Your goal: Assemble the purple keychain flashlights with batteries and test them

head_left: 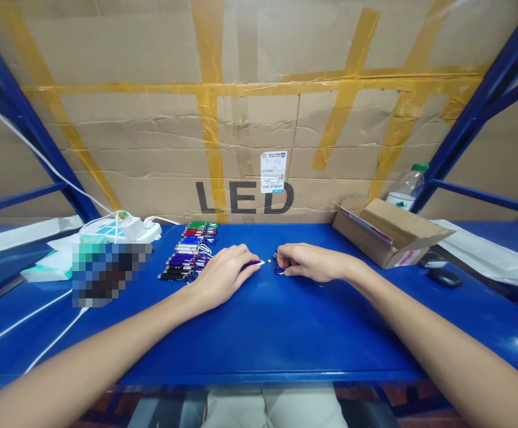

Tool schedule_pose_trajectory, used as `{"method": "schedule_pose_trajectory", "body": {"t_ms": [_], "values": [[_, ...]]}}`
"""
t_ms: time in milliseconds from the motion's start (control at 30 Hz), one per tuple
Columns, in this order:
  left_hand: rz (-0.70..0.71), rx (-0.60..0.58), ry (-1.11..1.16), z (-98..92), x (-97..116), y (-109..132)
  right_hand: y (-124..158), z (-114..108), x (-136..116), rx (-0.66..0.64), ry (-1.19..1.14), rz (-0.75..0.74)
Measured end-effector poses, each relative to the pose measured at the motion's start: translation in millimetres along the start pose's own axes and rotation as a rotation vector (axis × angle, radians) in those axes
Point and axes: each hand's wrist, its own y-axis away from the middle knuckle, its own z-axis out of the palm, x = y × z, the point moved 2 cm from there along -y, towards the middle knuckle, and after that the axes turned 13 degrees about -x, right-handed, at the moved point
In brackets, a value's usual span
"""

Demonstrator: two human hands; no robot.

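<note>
My left hand point(225, 273) rests on the blue table with thumb and fingers pinched on a slim purple tube point(253, 263), like a keychain flashlight body; its silvery end points right. Across a small gap, my right hand point(310, 261) is closed with its fingers curled around a purple carabiner clip point(279, 270). A small metal piece point(275, 255) shows at those fingertips. Between the hands a tiny silver disc point(269, 261) lies on the table. Left of my left hand, several keychain flashlights point(187, 249) in green, red, blue, silver, purple and black lie in a row.
An open cardboard box point(388, 232) stands at the back right, near a green-capped bottle point(408, 187) and a black computer mouse point(445, 277). A power strip point(129, 229) with white cables and a tissue pack point(49, 264) are at left. Taped cardboard point(160, 137) closes off the back.
</note>
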Motion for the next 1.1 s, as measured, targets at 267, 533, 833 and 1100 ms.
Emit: {"method": "schedule_pose_trajectory", "body": {"t_ms": [267,533,833,1100], "values": [[0.013,0.022,0.023,-0.4,0.6,0.0,-1.6,1.7,-2.8,-0.080,-0.103,-0.023],[0.000,0.064,0.194,-1.6,-0.3,-1.8,-1.0,0.3,-7.3,-0.044,-0.100,-0.049],[-0.116,-0.017,0.647,4.3,-6.1,-5.2,-2.9,-0.2,-13.9,0.078,-0.402,-0.191],[-0.123,0.044,0.755,1.2,-6.3,-8.1,-7.0,3.9,-20.7,0.230,-0.140,-0.189]]}}
